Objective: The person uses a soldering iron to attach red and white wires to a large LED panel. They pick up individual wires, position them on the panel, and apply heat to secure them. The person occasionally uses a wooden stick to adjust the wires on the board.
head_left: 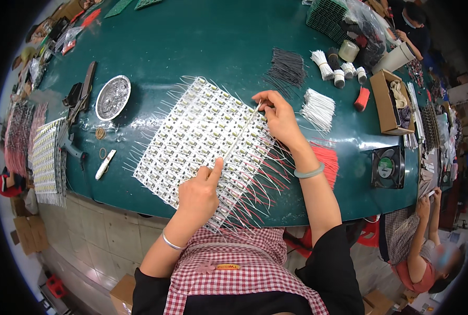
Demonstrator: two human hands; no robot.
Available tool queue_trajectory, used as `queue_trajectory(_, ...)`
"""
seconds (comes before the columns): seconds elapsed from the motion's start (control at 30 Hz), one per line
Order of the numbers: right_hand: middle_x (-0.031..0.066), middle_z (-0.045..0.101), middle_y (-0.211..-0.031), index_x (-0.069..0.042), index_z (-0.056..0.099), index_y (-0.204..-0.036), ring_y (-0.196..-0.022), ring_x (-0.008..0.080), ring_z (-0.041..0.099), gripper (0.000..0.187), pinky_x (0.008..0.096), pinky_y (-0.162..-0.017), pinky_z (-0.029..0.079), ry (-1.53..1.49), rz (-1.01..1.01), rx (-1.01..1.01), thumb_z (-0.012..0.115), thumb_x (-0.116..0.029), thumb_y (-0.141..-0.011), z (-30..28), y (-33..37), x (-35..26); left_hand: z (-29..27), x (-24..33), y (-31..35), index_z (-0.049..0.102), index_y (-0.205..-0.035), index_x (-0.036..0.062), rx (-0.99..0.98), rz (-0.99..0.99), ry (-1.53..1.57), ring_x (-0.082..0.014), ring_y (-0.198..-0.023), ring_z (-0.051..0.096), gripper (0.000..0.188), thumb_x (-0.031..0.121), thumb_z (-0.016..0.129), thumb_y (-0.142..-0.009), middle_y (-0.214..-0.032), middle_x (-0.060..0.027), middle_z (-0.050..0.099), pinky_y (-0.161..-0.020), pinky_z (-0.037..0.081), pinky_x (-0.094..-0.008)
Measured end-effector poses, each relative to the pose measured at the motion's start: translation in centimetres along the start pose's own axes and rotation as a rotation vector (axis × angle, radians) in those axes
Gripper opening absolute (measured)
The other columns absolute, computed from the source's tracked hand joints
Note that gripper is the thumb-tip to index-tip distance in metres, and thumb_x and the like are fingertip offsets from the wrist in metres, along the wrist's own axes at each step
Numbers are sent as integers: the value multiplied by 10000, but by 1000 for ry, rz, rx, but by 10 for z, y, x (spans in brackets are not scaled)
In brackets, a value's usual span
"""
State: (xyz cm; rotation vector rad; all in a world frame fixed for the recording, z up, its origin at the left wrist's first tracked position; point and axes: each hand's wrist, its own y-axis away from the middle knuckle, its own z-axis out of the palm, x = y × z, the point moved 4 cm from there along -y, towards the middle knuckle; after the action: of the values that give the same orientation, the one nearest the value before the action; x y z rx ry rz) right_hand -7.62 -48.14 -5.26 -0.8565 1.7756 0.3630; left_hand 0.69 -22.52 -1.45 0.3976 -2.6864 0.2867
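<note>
A sheet of small white circuit boards (192, 126) lies tilted on the green table in front of me, carrying rows of small olive-coloured parts. White and red wires fringe its edges. My right hand (279, 116) is at the sheet's upper right edge, thumb and forefinger pinched on a thin white wire (259, 106). A thin pale line runs from there toward my left hand (198, 193), which rests over the sheet's lower part. Its forefinger points out along the boards while the other fingers are curled in; what they hold, if anything, is hidden.
Bundles of black wires (287, 66), white wires (318, 109) and red wires (324, 164) lie to the right, near a cardboard box (386, 105) and a black fan (387, 167). On the left are a metal bowl (113, 98), a white-handled tool (105, 164) and another board sheet (49, 157). Other people sit at right.
</note>
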Motion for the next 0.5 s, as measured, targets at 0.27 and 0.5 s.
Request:
queue_trajectory(0.27,34,601,-962,-6,644,-1128,-832,101,553,244,260,-783,492,-231,162,114,493,53,-946,-3,4,-1,-4,-4,0,661,-1323,112,64,48,138,-283,-561,580,504,-44,625,-845,-772,-80,597,-499,444,-390)
queue_trajectory(0.5,75,631,-935,-10,688,-965,-741,149,590,116,286,-702,502,-63,88,200,689,-57,-859,-1,7,-1,-6,7,-10,663,-1316,92,-88,39,15,-299,-567,585,546,-53,621,-791,-782,-99,574,-523,470,-401)
